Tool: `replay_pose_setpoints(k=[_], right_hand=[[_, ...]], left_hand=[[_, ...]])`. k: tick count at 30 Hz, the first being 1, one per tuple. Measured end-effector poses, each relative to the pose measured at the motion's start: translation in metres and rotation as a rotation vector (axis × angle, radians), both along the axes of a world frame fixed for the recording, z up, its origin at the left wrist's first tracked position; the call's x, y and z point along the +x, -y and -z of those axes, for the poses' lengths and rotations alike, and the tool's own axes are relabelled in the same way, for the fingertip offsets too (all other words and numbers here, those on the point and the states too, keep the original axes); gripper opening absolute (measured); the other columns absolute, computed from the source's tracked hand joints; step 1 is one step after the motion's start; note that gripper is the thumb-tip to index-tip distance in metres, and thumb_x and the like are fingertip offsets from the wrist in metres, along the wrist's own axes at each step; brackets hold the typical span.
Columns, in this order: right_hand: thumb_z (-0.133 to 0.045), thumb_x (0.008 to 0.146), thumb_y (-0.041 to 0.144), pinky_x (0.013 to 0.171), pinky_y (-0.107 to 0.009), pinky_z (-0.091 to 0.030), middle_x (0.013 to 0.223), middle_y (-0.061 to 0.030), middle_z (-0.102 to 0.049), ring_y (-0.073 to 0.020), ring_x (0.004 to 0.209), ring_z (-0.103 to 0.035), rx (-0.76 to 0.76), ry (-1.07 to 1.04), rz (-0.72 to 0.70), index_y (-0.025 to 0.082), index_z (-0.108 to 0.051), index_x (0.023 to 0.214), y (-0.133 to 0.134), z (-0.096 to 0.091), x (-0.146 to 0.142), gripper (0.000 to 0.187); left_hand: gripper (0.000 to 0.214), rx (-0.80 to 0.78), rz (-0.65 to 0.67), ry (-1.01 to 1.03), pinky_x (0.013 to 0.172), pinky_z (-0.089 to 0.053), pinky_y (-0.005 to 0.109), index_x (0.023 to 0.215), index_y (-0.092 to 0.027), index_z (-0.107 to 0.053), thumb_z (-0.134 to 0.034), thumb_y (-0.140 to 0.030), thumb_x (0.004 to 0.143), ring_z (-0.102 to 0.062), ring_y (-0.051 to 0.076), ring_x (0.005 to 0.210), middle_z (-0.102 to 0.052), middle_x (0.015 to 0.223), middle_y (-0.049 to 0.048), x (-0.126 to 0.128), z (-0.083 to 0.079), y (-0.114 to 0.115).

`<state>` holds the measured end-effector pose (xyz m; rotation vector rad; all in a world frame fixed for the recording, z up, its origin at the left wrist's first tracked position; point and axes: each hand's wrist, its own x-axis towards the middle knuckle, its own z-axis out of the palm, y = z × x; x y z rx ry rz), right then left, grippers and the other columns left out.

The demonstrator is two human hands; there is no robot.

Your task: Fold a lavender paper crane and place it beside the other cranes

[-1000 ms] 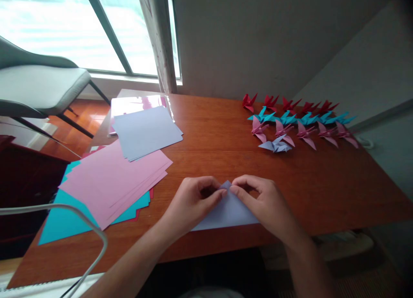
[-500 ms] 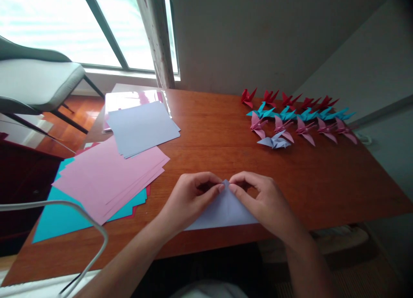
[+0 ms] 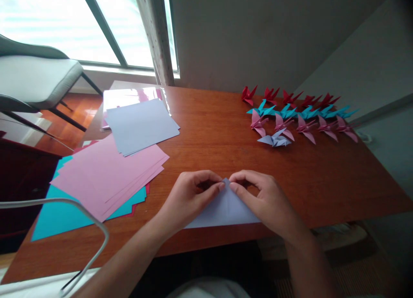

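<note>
Home rm: wood desk (image 3: 209,130), window (image 3: 64,23), chair (image 3: 35,81)

Wooden table (image 3: 209,130), paper sheets (image 3: 106,177), origami cranes (image 3: 285,114), lavender triangle (image 3: 222,210)

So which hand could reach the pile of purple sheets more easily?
Probably the left hand. It pinches the tip of the folded paper from the left, and the purple sheets lie on that side. The right hand would have to cross over.
</note>
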<state>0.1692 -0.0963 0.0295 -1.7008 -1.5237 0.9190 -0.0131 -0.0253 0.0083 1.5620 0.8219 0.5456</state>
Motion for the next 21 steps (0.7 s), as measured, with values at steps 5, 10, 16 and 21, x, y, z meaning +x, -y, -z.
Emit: replay_pose_setpoints(k=[5,10,16,21], right_hand=[[-0.062,0.090,0.022,0.072,-0.024,-0.050,0.086,0.0000,-0.073,-0.0162,0.080,-0.067,0.003,-0.002,-0.001,0.023,-0.070,0.085,-0.0007,-0.0013,-0.0009,0.009],[-0.063,0.090,0.025,0.069,-0.025,-0.049,0.081,0.0005,-0.071,-0.0159,0.076,-0.065,0.002,-0.014,0.001,0.023,-0.070,0.084,-0.0014,-0.0017,-0.0024,0.009],[-0.063,0.086,0.021,0.068,-0.025,-0.049,0.077,0.0010,-0.070,-0.0153,0.073,-0.063,0.033,-0.003,-0.018,0.023,-0.069,0.081,-0.0015,-0.0022,-0.0046,0.008],[-0.063,0.083,0.017,0.066,-0.024,-0.048,0.074,0.0018,-0.067,-0.0139,0.069,-0.061,0.040,-0.021,-0.024,0.022,-0.068,0.076,-0.0019,-0.0045,-0.0054,0.010]], left_hand=[[0.018,0.006,0.000,-0.001,0.062,-0.046,0.021,0.084,-0.014,-0.076,-0.064,-0.026,0.090,-0.061,0.013,0.068,-0.074,0.076,0.0019,-0.0002,-0.0012,0.0004],[0.021,-0.013,0.018,-0.025,0.058,-0.044,0.021,0.081,-0.013,-0.075,-0.065,-0.030,0.088,-0.059,0.013,0.066,-0.071,0.073,0.0027,-0.0006,-0.0022,0.0010],[0.022,-0.053,0.033,-0.035,0.058,-0.043,0.022,0.077,-0.013,-0.073,-0.064,-0.031,0.086,-0.055,0.013,0.063,-0.067,0.069,0.0019,-0.0018,-0.0045,0.0014],[0.021,-0.098,0.046,-0.022,0.057,-0.041,0.021,0.076,-0.013,-0.073,-0.065,-0.031,0.085,-0.054,0.012,0.062,-0.065,0.067,0.0011,-0.0019,-0.0055,0.0016]])
